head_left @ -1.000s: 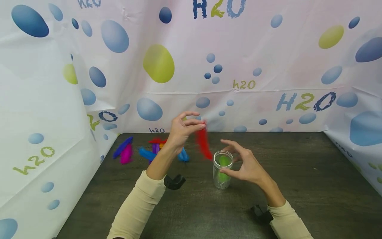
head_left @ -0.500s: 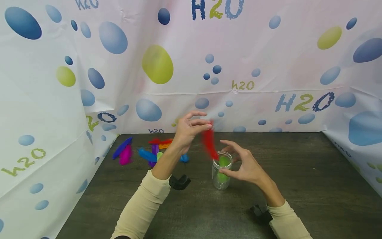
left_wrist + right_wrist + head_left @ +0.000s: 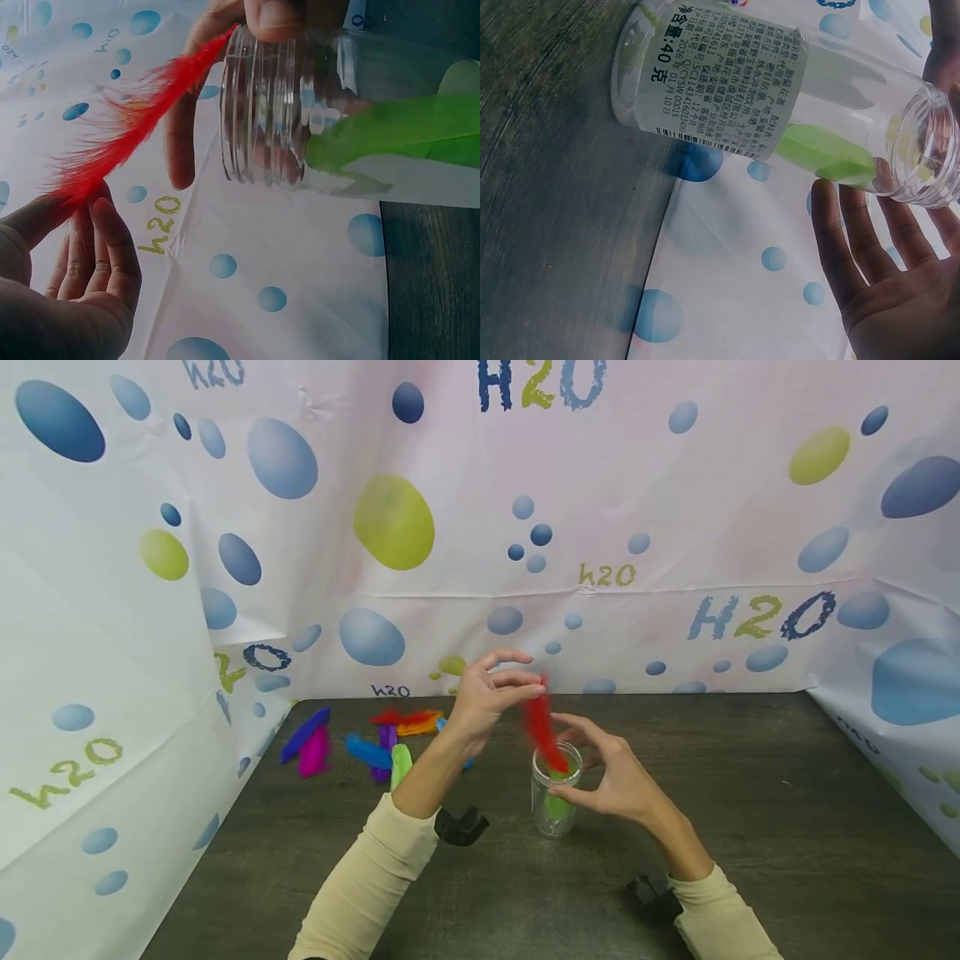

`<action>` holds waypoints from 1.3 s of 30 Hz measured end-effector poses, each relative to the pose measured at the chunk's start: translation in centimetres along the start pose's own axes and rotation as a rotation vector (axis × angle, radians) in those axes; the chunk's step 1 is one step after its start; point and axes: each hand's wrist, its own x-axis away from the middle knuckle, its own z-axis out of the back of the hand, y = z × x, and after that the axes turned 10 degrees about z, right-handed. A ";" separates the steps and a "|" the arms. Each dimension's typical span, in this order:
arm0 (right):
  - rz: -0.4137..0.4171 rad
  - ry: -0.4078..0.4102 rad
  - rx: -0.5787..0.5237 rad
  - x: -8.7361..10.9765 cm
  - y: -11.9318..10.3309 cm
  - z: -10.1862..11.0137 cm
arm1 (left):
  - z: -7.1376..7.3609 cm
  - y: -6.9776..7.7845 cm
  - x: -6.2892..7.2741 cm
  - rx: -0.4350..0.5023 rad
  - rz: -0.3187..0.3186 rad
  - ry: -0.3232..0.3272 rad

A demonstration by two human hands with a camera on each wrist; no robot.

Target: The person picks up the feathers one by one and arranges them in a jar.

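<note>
My left hand [image 3: 483,702] pinches a red feather [image 3: 540,727] by its upper end between thumb and fingers. The feather slants down, its lower tip at the mouth of a clear jar [image 3: 542,810]. My right hand [image 3: 618,777] holds the jar near its neck, thumb on the near side and fingers on the far side. Inside the jar is a green feather [image 3: 405,135]. In the left wrist view the red feather [image 3: 142,124] reaches the threaded jar rim [image 3: 259,112]. A printed label [image 3: 720,82] covers part of the jar in the right wrist view.
Several loose feathers lie at the table's back left: dark blue [image 3: 306,735], magenta [image 3: 315,752], blue [image 3: 367,750], purple [image 3: 387,743], orange [image 3: 422,722], red [image 3: 397,716] and light green [image 3: 401,764]. A printed white sheet [image 3: 480,527] hangs behind the dark table [image 3: 750,793].
My left hand has moved right and slightly down with the red feather, bringing its tip from beside the jar to its mouth. My right hand and the jar have stayed nearly in place.
</note>
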 end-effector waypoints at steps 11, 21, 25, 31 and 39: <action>0.002 -0.005 0.003 -0.2 0.0 0.1 | 0.5 -0.2 -0.4 -0.012 0.015 0.020; 0.010 -0.003 -0.002 -0.2 0.0 0.3 | 0.4 -1.6 -0.4 -0.058 0.039 -0.025; 0.009 -0.002 0.005 -0.2 -0.1 0.3 | 0.2 -1.9 -0.3 -0.055 0.043 -0.043; -0.003 -0.004 0.007 -0.2 -0.4 0.2 | 0.1 -2.3 -0.1 -0.042 0.047 -0.073; -0.005 -0.004 0.004 -0.2 -0.7 0.1 | 0.2 -2.3 0.3 -0.055 0.061 -0.086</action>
